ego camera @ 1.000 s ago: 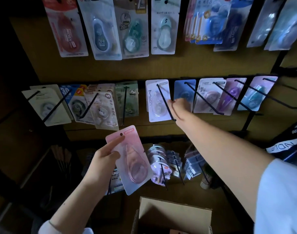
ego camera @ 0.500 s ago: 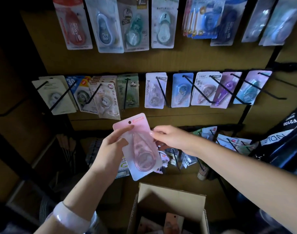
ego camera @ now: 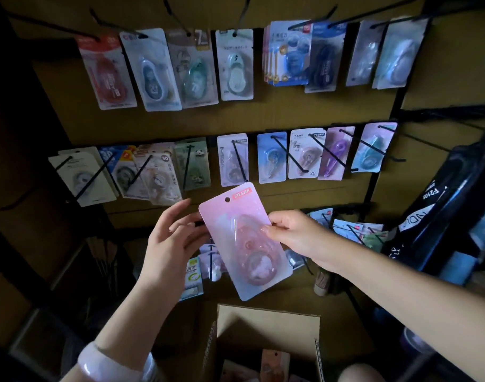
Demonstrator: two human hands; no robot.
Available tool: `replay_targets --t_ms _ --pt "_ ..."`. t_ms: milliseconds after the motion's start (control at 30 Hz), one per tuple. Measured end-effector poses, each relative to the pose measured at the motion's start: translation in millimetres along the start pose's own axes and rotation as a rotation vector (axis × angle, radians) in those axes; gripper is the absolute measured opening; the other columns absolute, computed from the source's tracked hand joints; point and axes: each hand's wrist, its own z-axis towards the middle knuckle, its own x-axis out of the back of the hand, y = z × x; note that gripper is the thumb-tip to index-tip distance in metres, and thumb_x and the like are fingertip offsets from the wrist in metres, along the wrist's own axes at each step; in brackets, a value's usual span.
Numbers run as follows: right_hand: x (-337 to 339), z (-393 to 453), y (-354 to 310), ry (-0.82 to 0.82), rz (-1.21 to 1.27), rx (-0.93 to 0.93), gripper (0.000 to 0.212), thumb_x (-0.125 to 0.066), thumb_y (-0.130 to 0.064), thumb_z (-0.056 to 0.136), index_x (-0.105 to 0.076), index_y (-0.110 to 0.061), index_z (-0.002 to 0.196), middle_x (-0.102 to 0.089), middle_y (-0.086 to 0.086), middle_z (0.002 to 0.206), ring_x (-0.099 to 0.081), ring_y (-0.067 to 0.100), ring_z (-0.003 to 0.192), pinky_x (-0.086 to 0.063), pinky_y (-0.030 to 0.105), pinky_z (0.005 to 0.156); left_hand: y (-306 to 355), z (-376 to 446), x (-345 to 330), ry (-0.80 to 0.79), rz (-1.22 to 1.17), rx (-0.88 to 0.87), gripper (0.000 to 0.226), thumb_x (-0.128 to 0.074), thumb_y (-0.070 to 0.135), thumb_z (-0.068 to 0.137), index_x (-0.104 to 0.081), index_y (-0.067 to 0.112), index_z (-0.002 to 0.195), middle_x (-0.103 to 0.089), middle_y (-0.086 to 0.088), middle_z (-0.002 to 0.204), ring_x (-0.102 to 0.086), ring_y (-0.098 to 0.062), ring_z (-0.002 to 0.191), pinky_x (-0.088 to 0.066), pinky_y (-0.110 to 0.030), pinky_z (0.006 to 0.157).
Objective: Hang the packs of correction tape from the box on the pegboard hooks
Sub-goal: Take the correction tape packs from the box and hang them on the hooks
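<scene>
A pink pack of correction tape (ego camera: pixel 244 238) is held upright in front of the pegboard (ego camera: pixel 263 114), its hang hole at the top. My right hand (ego camera: pixel 293 235) pinches the pack's right edge between thumb and fingers. My left hand (ego camera: pixel 172 238) is beside the pack's left edge with its fingers spread and relaxed, not gripping. Just above the pack's top, a black hook (ego camera: pixel 240 161) carries a white pack. The open cardboard box (ego camera: pixel 263 318) stands below, with more packs (ego camera: pixel 273 362) inside.
Three rows of long black hooks stick out of the board, loaded with hanging packs; the top row (ego camera: pixel 230 64) and the low row (ego camera: pixel 346 230) flank the middle one. A dark bag (ego camera: pixel 442 216) hangs at the right. A shelf frame (ego camera: pixel 29 244) stands at the left.
My right hand left the middle-row hook and came down to pinch the pink pack. My left hand loosened its hold and opened. The pack rose towards the middle row.
</scene>
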Motion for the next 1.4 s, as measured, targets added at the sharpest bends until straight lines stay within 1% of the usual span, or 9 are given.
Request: replay_targets --t_ms 67,233,333,433,567,667,833,1100,1400 --pt "13 -8 2 0.032 -0.011 -0.001 0.026 -0.051 -0.016 0.094 -0.053 0.004 0.078 -0.042 0.007 0.073 -0.038 0.018 0.072 -0.028 0.031 0.068 -2 -1 -10 -0.03 0.016 0.008 0.034 -0.037 -0.003 0.094 -0.054 0.013 0.12 -0.067 -0.013 0.101 -0.07 -0.018 0.079 -0.057 -0.024 0.065" --pt "49 -23 7 0.14 -0.011 -0.022 0.025 -0.052 -0.018 0.094 -0.056 0.006 0.086 -0.048 0.008 0.077 -0.042 0.016 0.074 -0.029 0.03 0.07 -8 -1 -50 -0.214 0.12 0.047 0.028 -0.038 0.0 0.094 -0.059 0.012 0.11 -0.068 -0.014 0.101 -0.066 -0.028 0.091 -0.051 -0.038 0.085" --pt "80 -33 11 0.22 -0.03 -0.016 0.026 -0.051 -0.015 0.094 -0.053 0.009 0.086 -0.05 0.012 0.078 -0.044 0.021 0.072 -0.027 0.029 0.07 -14 -2 -77 -0.314 0.244 0.039 0.025 -0.042 0.001 0.094 -0.059 0.015 0.106 -0.067 -0.008 0.099 -0.065 -0.019 0.087 -0.052 -0.025 0.074" --pt "117 -42 24 0.371 -0.027 -0.032 0.026 -0.051 -0.015 0.094 -0.056 0.01 0.101 -0.056 0.036 0.108 -0.058 0.041 0.091 -0.031 0.029 0.074 -25 1 -97 -0.476 0.487 -0.01 0.029 -0.049 0.001 0.092 -0.055 0.019 0.115 -0.063 -0.002 0.104 -0.06 -0.012 0.093 -0.047 -0.016 0.076" --pt "159 -61 41 0.553 0.048 -0.068 0.017 -0.048 -0.012 0.095 -0.062 -0.004 0.1 -0.063 0.024 0.104 -0.055 0.022 0.091 -0.038 0.028 0.075 -37 11 -116 -0.653 0.723 -0.077 0.038 -0.053 0.004 0.091 -0.048 0.036 0.112 -0.057 0.0 0.111 -0.057 -0.005 0.098 -0.047 -0.012 0.075" --pt "181 -72 59 0.651 0.154 -0.093 0.018 -0.045 -0.013 0.097 -0.062 -0.018 0.092 -0.061 0.007 0.098 -0.052 0.016 0.092 -0.037 0.024 0.074 -44 18 -132 -0.697 0.79 -0.094 0.039 -0.053 0.007 0.091 -0.046 0.039 0.111 -0.056 0.0 0.114 -0.057 -0.004 0.099 -0.047 -0.013 0.077" --pt "214 -77 93 0.886 0.235 -0.155 0.019 -0.045 -0.014 0.097 -0.061 -0.024 0.094 -0.061 0.002 0.095 -0.054 0.017 0.093 -0.039 0.03 0.084 -58 28 -160 -0.693 0.868 -0.133 0.042 -0.055 0.01 0.09 -0.046 0.028 0.128 -0.056 -0.003 0.118 -0.055 -0.01 0.106 -0.043 -0.021 0.09" --pt "254 -88 124 1.084 0.152 -0.285 0.023 -0.045 -0.013 0.096 -0.061 -0.002 0.108 -0.062 0.025 0.11 -0.047 0.018 0.085 -0.035 0.024 0.067 -85 32 -184 -0.777 0.878 -0.161 0.046 -0.054 0.009 0.091 -0.042 0.041 0.122 -0.057 0.003 0.113 -0.055 -0.012 0.11 -0.046 -0.028 0.095" --pt "264 -80 132 1.12 0.082 -0.317 0.024 -0.047 -0.014 0.094 -0.064 -0.002 0.107 -0.063 0.024 0.11 -0.051 0.022 0.085 -0.038 0.027 0.074 -106 34 -179 -0.807 0.888 -0.166 0.058 -0.055 0.012 0.09 -0.042 0.066 0.105 -0.06 0.006 0.113 -0.055 -0.008 0.112 -0.048 -0.033 0.096"
